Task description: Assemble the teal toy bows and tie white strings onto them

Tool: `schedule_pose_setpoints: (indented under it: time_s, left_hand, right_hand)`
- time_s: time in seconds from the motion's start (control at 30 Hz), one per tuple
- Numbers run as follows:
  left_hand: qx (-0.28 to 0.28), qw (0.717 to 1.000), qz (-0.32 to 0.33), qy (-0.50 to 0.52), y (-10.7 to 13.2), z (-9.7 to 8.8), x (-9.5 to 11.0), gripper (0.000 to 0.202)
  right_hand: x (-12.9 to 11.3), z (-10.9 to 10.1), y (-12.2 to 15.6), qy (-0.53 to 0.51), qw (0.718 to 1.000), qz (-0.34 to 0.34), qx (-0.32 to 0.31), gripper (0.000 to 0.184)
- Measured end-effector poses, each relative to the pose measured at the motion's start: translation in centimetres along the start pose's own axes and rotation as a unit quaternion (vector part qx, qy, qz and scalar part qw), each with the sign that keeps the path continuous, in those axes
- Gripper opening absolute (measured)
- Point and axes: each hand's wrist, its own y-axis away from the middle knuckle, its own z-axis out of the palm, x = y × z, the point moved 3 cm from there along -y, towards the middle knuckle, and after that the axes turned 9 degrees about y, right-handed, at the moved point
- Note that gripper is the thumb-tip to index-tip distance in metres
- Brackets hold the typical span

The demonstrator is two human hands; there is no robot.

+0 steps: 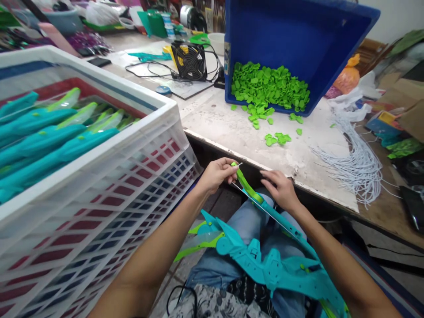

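- Pinching the green end (244,180) of the toy (281,276), the left hand (220,173) has thumb and fingertips together on it, with the tip of a white cord (251,198) poking out past them.
- The right hand (281,187) is over the toy's upper arm, fingers spread and pointing towards the left hand; they close around nothing visible, and I cannot tell whether they touch the toy.
- The toy, teal with green ends, lies across the person's jeans (243,221), in front of the table (215,117) edge.
- From the left hand, the cord runs straight alongside the toy's upper arm, passing below the right hand.
- To the left stands a white crate (172,119) holding several similar teal and green toys (56,137).
- On the table, a blue bin (298,35) tips towards the person, with green pieces (268,86) inside and some spilling past its rim.
- Right of these, a bundle of white cords (364,163) drapes across the tabletop.
- Left of the bin stands a black fan (190,62).
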Motion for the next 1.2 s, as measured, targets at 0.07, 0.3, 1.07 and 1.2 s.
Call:
schedule_pose_setpoints:
  time_s: [0.07, 0.3, 1.07, 1.2]
  left_hand:
    - [-0.007, 1.0, 0.001, 0.003, 0.4, -0.2, -0.1, 0.046]
    - [-0.027, 1.0, -0.01, -0.005, 1.1, -1.3, -0.2, 0.046]
    - [0.072, 0.997, -0.013, -0.037, 0.3, 0.2, 1.1, 0.01]
    - [0.119, 0.935, 0.14, -0.304, 1.7, -0.3, 3.2, 0.011]
  right_hand:
    - [-1.8, 0.8, -3.5, -0.053, 0.998, -0.028, -0.002, 0.027]
    - [-4.7, 2.4, -7.6, -0.125, 0.988, -0.085, -0.037, 0.015]
    - [-8.7, 4.7, -3.0, -0.158, 0.964, -0.013, 0.214, 0.02]
    - [-7.4, 6.7, -2.7, -0.205, 0.955, 0.045, 0.211, 0.023]
